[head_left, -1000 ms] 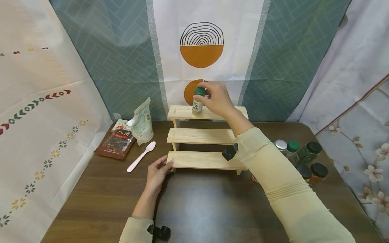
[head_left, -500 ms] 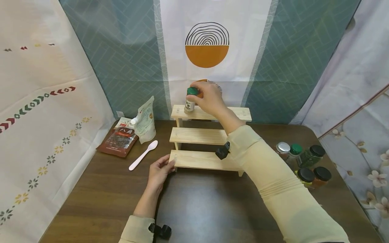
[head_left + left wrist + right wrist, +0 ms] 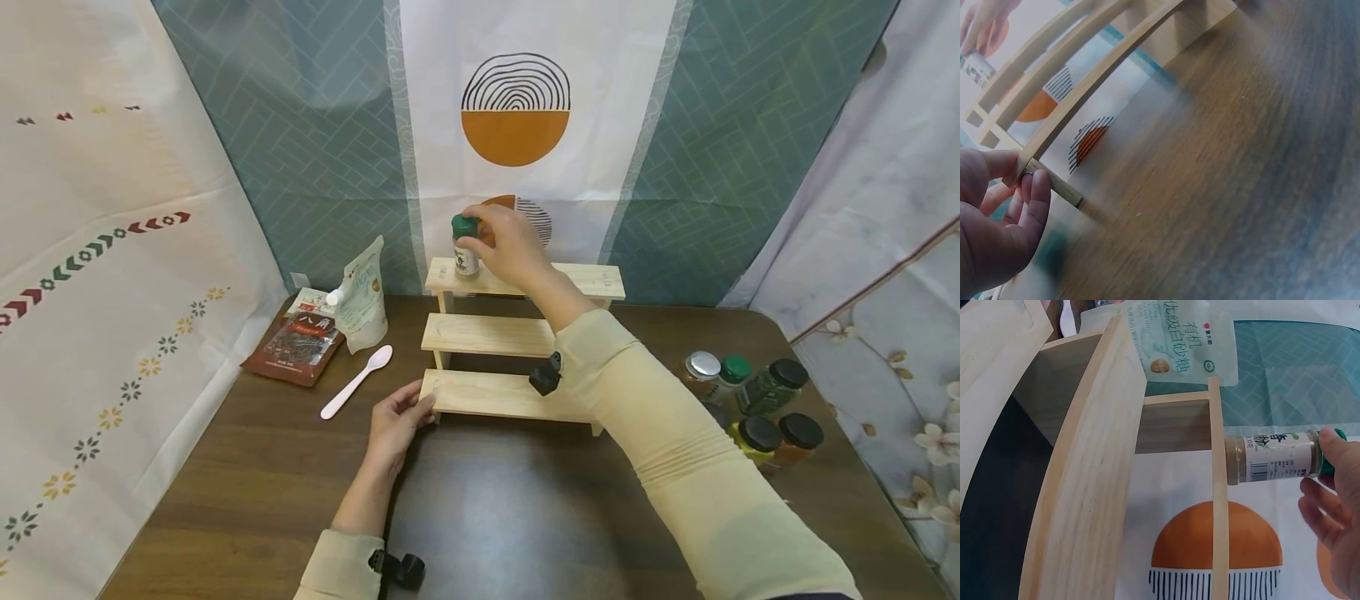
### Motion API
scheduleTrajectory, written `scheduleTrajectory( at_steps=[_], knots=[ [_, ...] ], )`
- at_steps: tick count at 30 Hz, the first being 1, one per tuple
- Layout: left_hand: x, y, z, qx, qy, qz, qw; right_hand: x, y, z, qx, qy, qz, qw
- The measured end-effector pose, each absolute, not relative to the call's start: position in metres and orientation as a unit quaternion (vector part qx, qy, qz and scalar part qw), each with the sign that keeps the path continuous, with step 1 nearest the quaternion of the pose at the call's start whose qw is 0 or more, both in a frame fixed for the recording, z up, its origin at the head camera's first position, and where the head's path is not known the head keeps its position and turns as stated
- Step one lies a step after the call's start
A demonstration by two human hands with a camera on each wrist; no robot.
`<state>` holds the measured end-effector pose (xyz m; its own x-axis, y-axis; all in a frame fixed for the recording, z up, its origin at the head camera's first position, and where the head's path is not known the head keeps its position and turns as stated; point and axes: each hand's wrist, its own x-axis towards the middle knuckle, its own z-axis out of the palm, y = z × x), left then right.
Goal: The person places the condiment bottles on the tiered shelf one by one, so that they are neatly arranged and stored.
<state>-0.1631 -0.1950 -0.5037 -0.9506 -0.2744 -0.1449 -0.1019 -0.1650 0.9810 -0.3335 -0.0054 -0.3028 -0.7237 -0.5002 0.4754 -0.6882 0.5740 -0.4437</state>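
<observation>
Left hand point(image 3: 393, 425) nearly closed, thumb and fingers pinching the front left corner of the lowest step of a three-step wooden rack point(image 3: 495, 393), which stands toward the back edge of the tabletop point(image 3: 480, 517). Lidded jars point(image 3: 767, 396) grouped by the tabletop's right edge, partly behind the right sleeve point(image 3: 675, 450). Pink spoon point(image 3: 356, 382) lies just left of the rack. Brown packet point(image 3: 296, 346) flat by the left edge, toward the back left corner; spouted pouch point(image 3: 362, 300) upright just beside it. Spice bottle point(image 3: 467, 262) upright on the top step near its left end, base touching the board. Right hand point(image 3: 506, 246) partly closed, thumb and finger pinching its green cap point(image 3: 463, 226), other fingers loosely bent. Patterned cloth point(image 3: 337, 150) hangs behind.
</observation>
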Motion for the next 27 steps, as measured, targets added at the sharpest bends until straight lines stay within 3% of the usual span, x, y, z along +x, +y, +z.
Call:
scheduleTrajectory(
  at_steps=[13, 27],
  knots=[
    [-0.164, -0.194, -0.506, 0.144, -0.641, -0.751, 0.061, -0.325, 0.010, -0.314, 0.326, -0.875, 0.321, 0.157],
    [-0.163, -0.193, -0.505, 0.145, -0.642, -0.751, 0.057, -0.289, 0.051, -0.345, 0.332, -0.862, 0.340, 0.179]
  ],
)
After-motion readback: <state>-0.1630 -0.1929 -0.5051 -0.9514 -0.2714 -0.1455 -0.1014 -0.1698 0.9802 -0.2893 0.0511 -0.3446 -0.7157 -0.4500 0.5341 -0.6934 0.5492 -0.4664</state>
